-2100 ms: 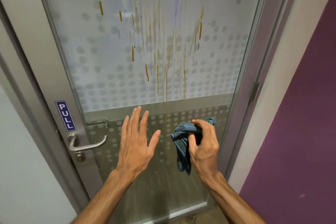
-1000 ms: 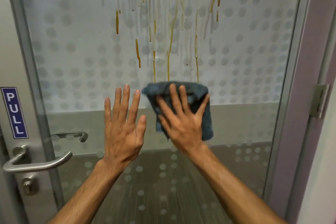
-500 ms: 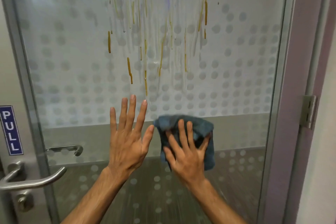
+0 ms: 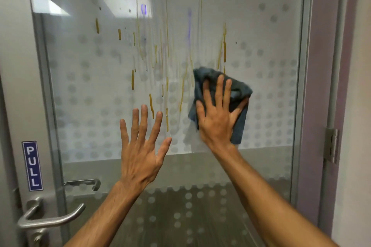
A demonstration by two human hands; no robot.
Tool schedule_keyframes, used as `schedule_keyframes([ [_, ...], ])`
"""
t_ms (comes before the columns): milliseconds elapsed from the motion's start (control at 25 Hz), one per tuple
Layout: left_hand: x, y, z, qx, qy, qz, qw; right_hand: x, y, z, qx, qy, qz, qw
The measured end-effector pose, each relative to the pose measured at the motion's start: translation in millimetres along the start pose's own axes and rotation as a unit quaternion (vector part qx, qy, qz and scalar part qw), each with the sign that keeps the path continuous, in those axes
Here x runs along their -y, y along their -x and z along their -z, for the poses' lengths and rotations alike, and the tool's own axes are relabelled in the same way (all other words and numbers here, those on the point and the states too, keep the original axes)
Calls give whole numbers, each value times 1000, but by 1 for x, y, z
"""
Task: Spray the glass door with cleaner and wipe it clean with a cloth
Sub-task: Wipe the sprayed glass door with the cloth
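At the far left, a blue rectangular sign lettered PULL (image 4: 32, 166) is fixed upright on the grey metal door stile, above a brushed steel lever handle (image 4: 50, 219). To its right stands the frosted glass door panel with a grey dot pattern (image 4: 90, 96). Thin yellow-brown drip streaks (image 4: 132, 82) run down the upper middle of the panel, and two faint purple smears (image 4: 189, 24) sit higher up among them. The left hand (image 4: 141, 152) is raised in front of the glass below the streaks, palm towards the panel, fingers straight and spread, holding nothing; contact with the glass cannot be confirmed. Just to its right and slightly higher, the right hand (image 4: 217, 114) lies flat with fingers splayed, pressing a crumpled dark blue-grey cloth (image 4: 239, 88) against the glass at the lower ends of the right-hand streaks. Further right, a steel hinge (image 4: 331, 145) is mounted on the pale purple door frame (image 4: 325, 46).
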State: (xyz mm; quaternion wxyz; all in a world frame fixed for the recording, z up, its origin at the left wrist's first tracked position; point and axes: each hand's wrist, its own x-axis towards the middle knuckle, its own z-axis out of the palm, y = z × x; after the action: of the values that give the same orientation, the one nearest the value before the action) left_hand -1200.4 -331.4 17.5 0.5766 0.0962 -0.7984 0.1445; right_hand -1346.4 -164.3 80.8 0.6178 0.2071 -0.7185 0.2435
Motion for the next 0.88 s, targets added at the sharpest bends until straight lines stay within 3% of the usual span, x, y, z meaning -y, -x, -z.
schedule_keyframes([
  [160,17,-21,10,-9,8,-10,1000,16,-29,3,-19,-12,-18,1000],
  [320,39,-24,13,-8,-1,-5,1000,29,54,-8,26,-71,113,991],
  [440,53,-22,16,-1,-8,-3,1000,23,127,-15,61,-47,256,964],
  [520,57,-23,21,0,-14,-1,1000,17,139,-15,63,-32,303,951],
  [720,64,-43,35,1,-10,-7,1000,39,65,-3,44,-42,332,941],
  [880,76,-66,46,3,-23,4,1000,76,-71,10,-4,-18,260,966],
])
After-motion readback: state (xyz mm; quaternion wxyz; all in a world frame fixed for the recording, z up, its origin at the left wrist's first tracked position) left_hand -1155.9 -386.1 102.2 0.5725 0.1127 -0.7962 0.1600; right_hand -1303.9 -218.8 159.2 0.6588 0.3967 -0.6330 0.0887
